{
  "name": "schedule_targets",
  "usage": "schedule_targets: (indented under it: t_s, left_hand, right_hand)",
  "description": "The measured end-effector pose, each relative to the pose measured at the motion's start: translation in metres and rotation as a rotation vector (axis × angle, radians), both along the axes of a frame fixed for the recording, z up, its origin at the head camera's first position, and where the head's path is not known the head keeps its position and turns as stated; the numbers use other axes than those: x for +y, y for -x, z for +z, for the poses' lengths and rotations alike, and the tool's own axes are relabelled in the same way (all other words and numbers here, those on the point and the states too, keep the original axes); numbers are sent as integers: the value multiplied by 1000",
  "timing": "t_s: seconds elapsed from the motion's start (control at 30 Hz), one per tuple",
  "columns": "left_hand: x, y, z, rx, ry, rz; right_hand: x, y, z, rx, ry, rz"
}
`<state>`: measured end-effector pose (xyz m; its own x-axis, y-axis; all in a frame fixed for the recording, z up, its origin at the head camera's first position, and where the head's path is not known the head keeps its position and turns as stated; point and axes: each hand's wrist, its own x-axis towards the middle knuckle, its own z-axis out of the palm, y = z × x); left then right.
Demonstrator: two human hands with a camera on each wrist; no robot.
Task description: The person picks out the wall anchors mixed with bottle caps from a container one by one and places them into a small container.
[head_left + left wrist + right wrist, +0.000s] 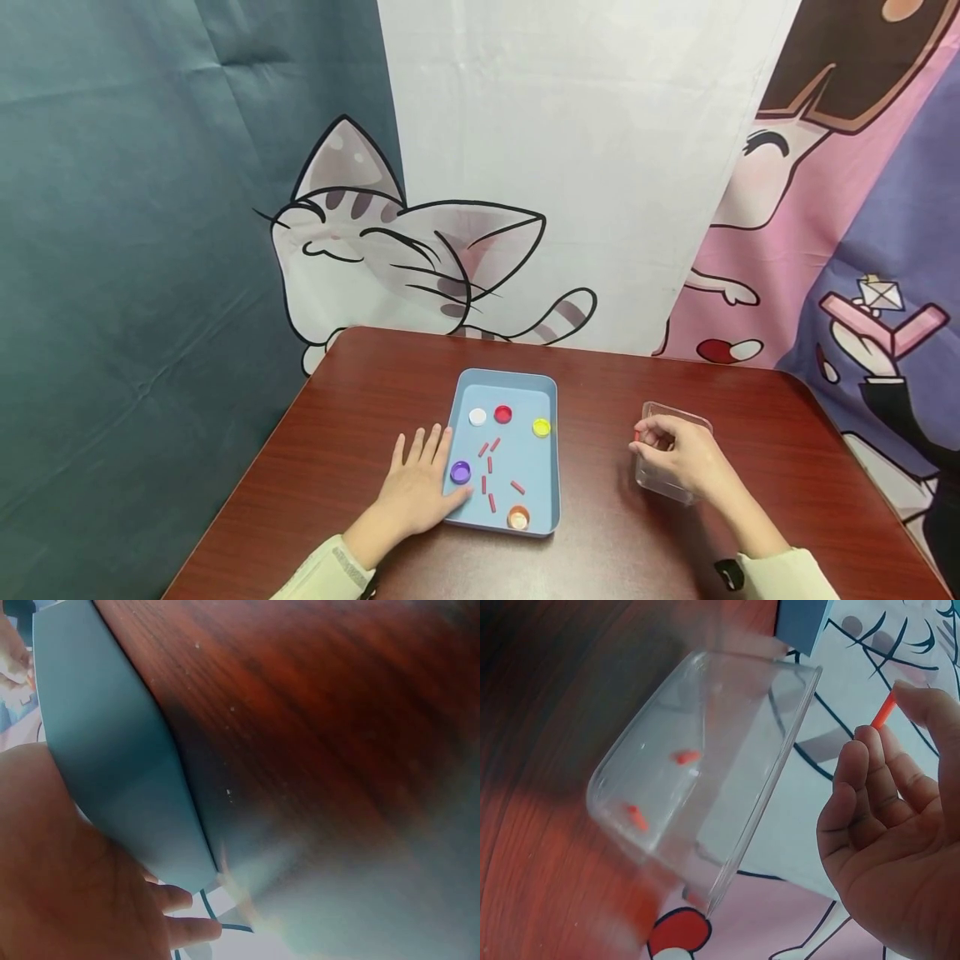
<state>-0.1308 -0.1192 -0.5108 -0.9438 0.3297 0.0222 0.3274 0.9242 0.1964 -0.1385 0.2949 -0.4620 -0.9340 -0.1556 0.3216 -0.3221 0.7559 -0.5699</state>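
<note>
My right hand (686, 454) pinches a short red stick (884, 711) between thumb and fingertips, above a clear plastic box (662, 483). In the right wrist view two more red pieces (637, 817) show in that box. With fingers straight and spread, my left hand (416, 492) rests against the left rim of a light blue tray (517, 385), its thumb reaching over the near corner. Several red sticks (490, 465) lie scattered in the tray. Around them sit small round caps: white (477, 417), red (503, 414), yellow (542, 427), purple (461, 472) and orange (518, 517).
Both the tray and the box stand on a reddish-brown wooden table (600, 554), with a stretch of tabletop between them. Behind its far edge hangs a cartoon-printed cloth (600, 167). A small black object (728, 574) shows by the right sleeve.
</note>
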Motion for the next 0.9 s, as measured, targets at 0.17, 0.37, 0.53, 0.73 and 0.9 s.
schedule_targets:
  t_s: [0.17,0.37,0.53,0.73,0.9]
  left_hand:
    - [0,0,0,6,1,-3]
    - [0,0,0,8,3,-4]
    - [0,0,-1,5,1,-4]
    - [-1,0,-1,1,-7,-4]
    - [-1,0,-1,1,-8,-7]
  right_hand:
    - [10,-4,1,-30,-9,-35]
    - [21,-9,1,-55,-48,-71]
    - [29,-10,-1,-47,-52,-99]
    - [36,-10,-4,-77,-63,-119]
    - [40,-10,-6,-82,-69,-105]
